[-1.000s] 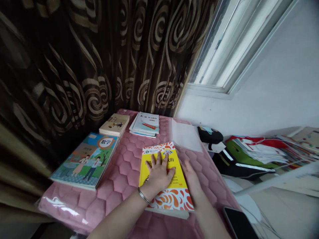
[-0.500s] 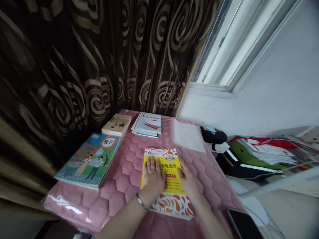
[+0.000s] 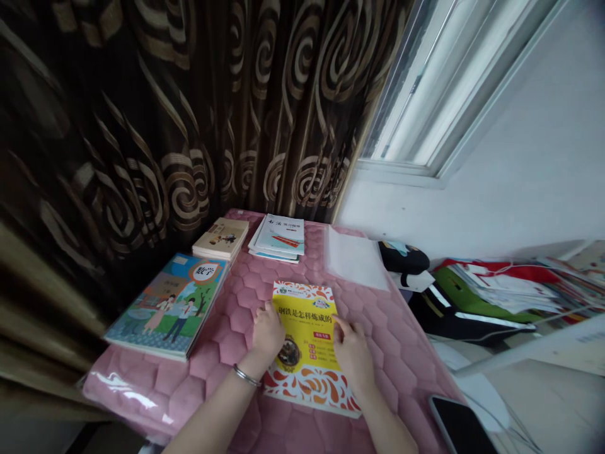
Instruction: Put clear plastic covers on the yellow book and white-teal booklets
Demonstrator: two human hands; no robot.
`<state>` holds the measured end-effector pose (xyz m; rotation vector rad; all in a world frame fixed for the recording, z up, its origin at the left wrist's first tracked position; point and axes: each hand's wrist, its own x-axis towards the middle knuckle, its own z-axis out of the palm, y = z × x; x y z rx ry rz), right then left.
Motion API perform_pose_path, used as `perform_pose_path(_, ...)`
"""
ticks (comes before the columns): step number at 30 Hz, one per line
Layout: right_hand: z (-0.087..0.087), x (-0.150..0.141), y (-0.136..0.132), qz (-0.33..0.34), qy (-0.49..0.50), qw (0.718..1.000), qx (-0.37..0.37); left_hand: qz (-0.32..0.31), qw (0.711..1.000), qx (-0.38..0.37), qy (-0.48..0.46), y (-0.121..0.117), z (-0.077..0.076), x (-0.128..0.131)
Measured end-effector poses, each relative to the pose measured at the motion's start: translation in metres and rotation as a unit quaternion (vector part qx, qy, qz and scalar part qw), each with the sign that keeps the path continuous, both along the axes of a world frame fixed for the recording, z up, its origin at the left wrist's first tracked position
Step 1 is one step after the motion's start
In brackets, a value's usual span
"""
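A yellow book (image 3: 306, 325) with red and orange leaf patterns at its top and bottom lies flat on the pink padded table cover (image 3: 236, 384). At its left edge is my left hand (image 3: 268, 331), a silver bangle on the wrist, its fingers curled against the book's side. My right hand (image 3: 350, 353) grips the opposite edge, with the fingertips at the cover's margin. Both thumbs are partly hidden. Between the hands the cover's title and a round dark picture show.
To the left lie a stack of colourful textbooks (image 3: 172, 302) and a pile of beige books (image 3: 221, 236). White booklets (image 3: 281, 234) lie at the back, beside a white sheet (image 3: 354, 258). A phone (image 3: 460, 425) rests at the near right, below bags and papers (image 3: 501, 290).
My left hand has slid off the cover to the book's left edge, and its fingers have curled. My right hand stays at the right edge; the book has shifted slightly left.
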<state>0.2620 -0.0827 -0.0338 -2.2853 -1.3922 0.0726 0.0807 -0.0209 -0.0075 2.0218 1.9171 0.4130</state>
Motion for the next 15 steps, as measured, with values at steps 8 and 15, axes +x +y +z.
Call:
perform_pose_path(8,0.000,0.005,0.008,-0.007,0.041,0.998,-0.053,-0.010,0.981,-0.089,-0.172,0.017,0.002,0.000)
perform_pose_path(15,0.007,-0.003,0.019,0.040,0.013,0.996,-0.072,-0.052,0.991,0.027,-0.119,0.034,-0.001,-0.007)
